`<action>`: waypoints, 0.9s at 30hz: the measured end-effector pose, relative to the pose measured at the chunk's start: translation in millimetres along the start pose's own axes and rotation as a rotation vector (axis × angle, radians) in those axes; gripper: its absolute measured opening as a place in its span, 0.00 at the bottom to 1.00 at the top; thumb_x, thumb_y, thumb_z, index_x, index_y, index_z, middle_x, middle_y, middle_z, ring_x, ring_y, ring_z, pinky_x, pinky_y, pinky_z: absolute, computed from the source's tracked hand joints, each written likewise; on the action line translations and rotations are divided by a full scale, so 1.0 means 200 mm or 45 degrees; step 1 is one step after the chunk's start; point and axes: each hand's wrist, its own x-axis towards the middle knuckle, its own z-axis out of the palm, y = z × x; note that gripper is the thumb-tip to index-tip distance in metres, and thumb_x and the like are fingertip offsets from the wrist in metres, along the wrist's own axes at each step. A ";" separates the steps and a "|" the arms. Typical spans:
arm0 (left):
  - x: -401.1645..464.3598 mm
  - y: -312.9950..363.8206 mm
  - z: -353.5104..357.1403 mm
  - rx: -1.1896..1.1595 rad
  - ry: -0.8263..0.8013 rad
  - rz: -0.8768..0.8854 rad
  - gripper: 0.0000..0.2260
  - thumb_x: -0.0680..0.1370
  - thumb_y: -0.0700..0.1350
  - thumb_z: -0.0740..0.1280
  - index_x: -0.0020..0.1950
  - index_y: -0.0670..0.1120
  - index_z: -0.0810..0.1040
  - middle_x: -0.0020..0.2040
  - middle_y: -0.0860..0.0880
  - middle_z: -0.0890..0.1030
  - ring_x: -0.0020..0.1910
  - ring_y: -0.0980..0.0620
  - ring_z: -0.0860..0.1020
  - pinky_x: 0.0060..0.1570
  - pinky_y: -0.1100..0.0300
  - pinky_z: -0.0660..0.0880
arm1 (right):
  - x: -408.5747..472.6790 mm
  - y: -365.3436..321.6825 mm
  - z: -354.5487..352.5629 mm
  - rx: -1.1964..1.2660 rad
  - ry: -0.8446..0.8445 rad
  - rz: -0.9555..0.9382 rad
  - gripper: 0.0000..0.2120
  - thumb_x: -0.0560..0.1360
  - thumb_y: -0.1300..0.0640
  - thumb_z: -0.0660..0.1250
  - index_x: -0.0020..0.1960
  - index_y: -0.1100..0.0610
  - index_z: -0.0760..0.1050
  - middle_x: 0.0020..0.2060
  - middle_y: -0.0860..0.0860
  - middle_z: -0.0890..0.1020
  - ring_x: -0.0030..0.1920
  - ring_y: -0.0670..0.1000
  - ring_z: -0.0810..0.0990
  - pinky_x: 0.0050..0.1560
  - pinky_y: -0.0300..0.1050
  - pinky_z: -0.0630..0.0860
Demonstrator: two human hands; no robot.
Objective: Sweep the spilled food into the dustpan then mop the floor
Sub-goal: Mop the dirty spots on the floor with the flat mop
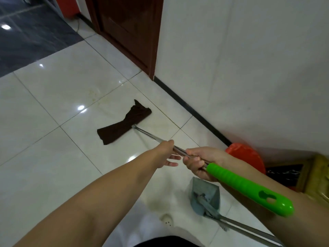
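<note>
Both hands [199, 162] clasp the mop [124, 123] — dark cloth head; green-capped steel pole.

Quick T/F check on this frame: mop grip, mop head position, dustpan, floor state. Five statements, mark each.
1. Both hands are on the mop pole. True: the right hand is wrapped round it just ahead of the green grip; the left hand holds it further down, fingers partly loose.
2. The mop head is lifted off the floor. False: the dark cloth mop head lies flat on the white tiles.
3. The dustpan is in the left hand. False: the grey dustpan sits on the floor below the right forearm.
4. A yellowish stain shows on the tiles beyond the mop head. True.
5. The door is white. False: the door is dark red-brown.
</note>
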 end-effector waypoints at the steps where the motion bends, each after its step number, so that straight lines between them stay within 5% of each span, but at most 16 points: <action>1: -0.01 -0.03 0.06 -0.015 -0.022 -0.013 0.19 0.83 0.50 0.48 0.45 0.42 0.72 0.42 0.43 0.79 0.43 0.48 0.78 0.45 0.50 0.79 | -0.04 0.03 -0.05 -0.007 0.005 0.002 0.17 0.81 0.58 0.56 0.35 0.62 0.66 0.16 0.50 0.64 0.12 0.44 0.61 0.11 0.31 0.59; 9: -0.03 -0.21 0.44 -0.310 -0.277 -0.130 0.18 0.83 0.52 0.50 0.54 0.40 0.71 0.52 0.40 0.80 0.48 0.46 0.79 0.37 0.51 0.79 | -0.33 0.18 -0.33 0.010 0.053 -0.012 0.18 0.81 0.57 0.56 0.34 0.63 0.69 0.16 0.51 0.66 0.11 0.44 0.64 0.12 0.30 0.61; 15: 0.03 -0.11 0.45 -0.981 -0.215 -0.190 0.09 0.83 0.40 0.56 0.45 0.38 0.69 0.37 0.44 0.74 0.34 0.51 0.74 0.32 0.56 0.79 | -0.32 0.06 -0.39 -0.183 0.053 0.087 0.19 0.81 0.55 0.56 0.33 0.59 0.66 0.16 0.50 0.66 0.12 0.44 0.64 0.12 0.31 0.62; 27: 0.21 0.27 0.02 -0.972 -0.129 -0.134 0.12 0.83 0.39 0.53 0.41 0.40 0.67 0.34 0.45 0.68 0.32 0.51 0.68 0.37 0.58 0.72 | 0.01 -0.32 -0.03 -0.314 0.080 0.021 0.06 0.81 0.60 0.56 0.48 0.57 0.71 0.23 0.50 0.65 0.15 0.43 0.61 0.13 0.29 0.58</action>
